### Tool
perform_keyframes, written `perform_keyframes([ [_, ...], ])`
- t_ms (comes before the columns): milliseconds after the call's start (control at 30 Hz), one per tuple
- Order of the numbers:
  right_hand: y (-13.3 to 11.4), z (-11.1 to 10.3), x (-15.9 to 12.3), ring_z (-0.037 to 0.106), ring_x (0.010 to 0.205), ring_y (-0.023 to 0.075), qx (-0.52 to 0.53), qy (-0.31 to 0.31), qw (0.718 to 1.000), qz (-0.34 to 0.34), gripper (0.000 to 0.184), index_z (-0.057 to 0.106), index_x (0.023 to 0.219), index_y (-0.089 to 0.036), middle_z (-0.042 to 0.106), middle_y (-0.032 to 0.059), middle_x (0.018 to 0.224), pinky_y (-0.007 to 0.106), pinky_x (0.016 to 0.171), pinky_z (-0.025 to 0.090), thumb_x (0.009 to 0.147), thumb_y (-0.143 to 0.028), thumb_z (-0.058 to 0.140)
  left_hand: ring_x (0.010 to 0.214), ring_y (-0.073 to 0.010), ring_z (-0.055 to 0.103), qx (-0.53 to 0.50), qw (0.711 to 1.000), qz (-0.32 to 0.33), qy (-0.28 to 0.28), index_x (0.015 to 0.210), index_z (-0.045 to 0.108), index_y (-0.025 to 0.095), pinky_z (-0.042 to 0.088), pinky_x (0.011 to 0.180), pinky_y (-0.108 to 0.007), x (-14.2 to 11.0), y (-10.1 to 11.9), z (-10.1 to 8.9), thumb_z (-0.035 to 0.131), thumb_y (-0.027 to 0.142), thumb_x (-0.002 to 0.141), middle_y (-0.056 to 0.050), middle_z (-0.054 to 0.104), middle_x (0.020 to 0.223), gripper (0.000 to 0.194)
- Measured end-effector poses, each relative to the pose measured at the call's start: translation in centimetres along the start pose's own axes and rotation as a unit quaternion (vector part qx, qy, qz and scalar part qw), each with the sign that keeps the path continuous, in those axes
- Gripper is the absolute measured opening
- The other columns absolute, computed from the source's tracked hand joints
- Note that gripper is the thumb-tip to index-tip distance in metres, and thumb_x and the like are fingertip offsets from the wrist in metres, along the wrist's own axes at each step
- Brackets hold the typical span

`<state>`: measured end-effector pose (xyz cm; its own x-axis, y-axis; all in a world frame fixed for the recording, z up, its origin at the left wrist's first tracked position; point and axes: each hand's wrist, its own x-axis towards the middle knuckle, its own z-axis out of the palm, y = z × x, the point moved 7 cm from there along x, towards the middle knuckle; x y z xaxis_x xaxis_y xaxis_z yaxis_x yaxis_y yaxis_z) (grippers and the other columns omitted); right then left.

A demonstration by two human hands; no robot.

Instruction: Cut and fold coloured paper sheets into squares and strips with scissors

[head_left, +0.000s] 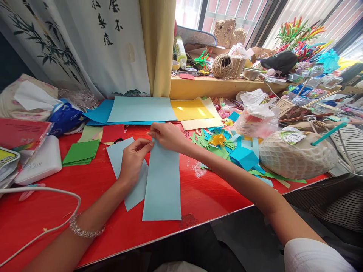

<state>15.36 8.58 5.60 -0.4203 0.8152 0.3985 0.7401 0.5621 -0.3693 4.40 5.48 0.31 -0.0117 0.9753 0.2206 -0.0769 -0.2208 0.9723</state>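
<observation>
A: Strip [163,185] position?
B: Lengthwise on the surface [212,192], near end towards the person, probably for easy reach.
A: Hands?
B: Left hand [134,158] and right hand [167,136] close together, pinching its far left corner, likely aligning edges.

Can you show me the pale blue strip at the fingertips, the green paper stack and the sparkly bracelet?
Pale blue strip [163,181]: head view, middle of its face.
Green paper stack [81,152]: head view, its top sheet.
Sparkly bracelet [82,232]: head view, its near side.
</observation>
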Motion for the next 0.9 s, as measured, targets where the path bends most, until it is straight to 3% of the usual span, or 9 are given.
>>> perform_keyframes([
  [100, 1.7, -1.2, 0.6, 0.043, 0.059, 0.0124, 0.002, 0.047, 0.999, 0.017, 0.019, 0.053, 0.076, -0.018, 0.056, 0.0003, 0.067, 0.024, 0.053, 0.023, 0.089, -0.028, 0.044, 0.074, -0.0150, 0.057, 0.043, 0.999, -0.002, -0.025, 0.073, 0.066, 0.020, 0.045, 0.072, -0.026, -0.6, 0.0, 0.7, 0.065, 0.027, 0.073, 0.001, 0.063, 0.073, 0.008],
  [200, 4.1, -3.2, 1.0, 0.040, 0.059, 0.0121, 0.009, 0.094, 0.994, 0.051, 0.019, 0.051, 0.074, -0.018, 0.051, -0.0004, 0.065, 0.024, 0.054, 0.024, 0.089, -0.027, 0.043, 0.077, -0.0160, 0.058, 0.091, 0.992, -0.003, -0.086, 0.075, 0.066, 0.020, 0.045, 0.074, -0.026, -1.4, -0.1, 2.0, 0.062, 0.030, 0.076, 0.000, 0.065, 0.076, 0.011],
  [333, 5.5, -4.4, 1.0, 0.037, 0.058, 0.0105, 0.066, 0.068, 0.994, 0.049, 0.020, 0.049, 0.070, -0.017, 0.046, -0.0025, 0.061, 0.023, 0.054, 0.026, 0.086, -0.029, 0.049, 0.081, -0.0169, 0.059, 0.109, 0.985, -0.031, -0.132, 0.077, 0.063, 0.020, 0.045, 0.077, -0.027, -1.9, -0.7, 2.9, 0.059, 0.035, 0.079, 0.000, 0.065, 0.082, 0.016],
  [433, 4.9, -3.3, 0.7, 0.039, 0.060, 0.0099, 0.122, 0.004, 0.992, 0.044, 0.023, 0.051, 0.069, -0.016, 0.048, -0.0022, 0.063, 0.023, 0.056, 0.028, 0.084, -0.033, 0.052, 0.085, -0.0183, 0.060, 0.087, 0.990, -0.040, -0.107, 0.084, 0.062, 0.019, 0.045, 0.080, -0.029, -1.6, -0.7, 2.5, 0.056, 0.040, 0.081, -0.002, 0.066, 0.089, 0.021],
  [633, 2.4, 1.1, 0.1, 0.043, 0.062, 0.0095, 0.182, -0.156, 0.970, 0.043, 0.022, 0.054, 0.069, -0.014, 0.052, -0.0011, 0.067, 0.023, 0.057, 0.030, 0.081, -0.033, 0.055, 0.091, -0.0212, 0.060, 0.037, 0.993, -0.067, -0.087, 0.102, 0.062, 0.018, 0.045, 0.084, -0.033, -1.0, -1.3, 2.0, 0.054, 0.043, 0.082, -0.005, 0.067, 0.097, 0.033],
  [900, 1.4, 2.1, -1.4, 0.047, 0.065, 0.0115, 0.123, -0.108, 0.985, 0.054, 0.020, 0.048, 0.072, -0.018, 0.057, -0.0002, 0.073, 0.022, 0.055, 0.029, 0.087, -0.032, 0.047, 0.076, -0.0187, 0.060, 0.008, 0.993, -0.093, -0.071, 0.089, 0.068, 0.018, 0.046, 0.072, -0.030, -0.7, -2.1, 1.3, 0.061, 0.039, 0.076, -0.003, 0.067, 0.081, 0.026],
])
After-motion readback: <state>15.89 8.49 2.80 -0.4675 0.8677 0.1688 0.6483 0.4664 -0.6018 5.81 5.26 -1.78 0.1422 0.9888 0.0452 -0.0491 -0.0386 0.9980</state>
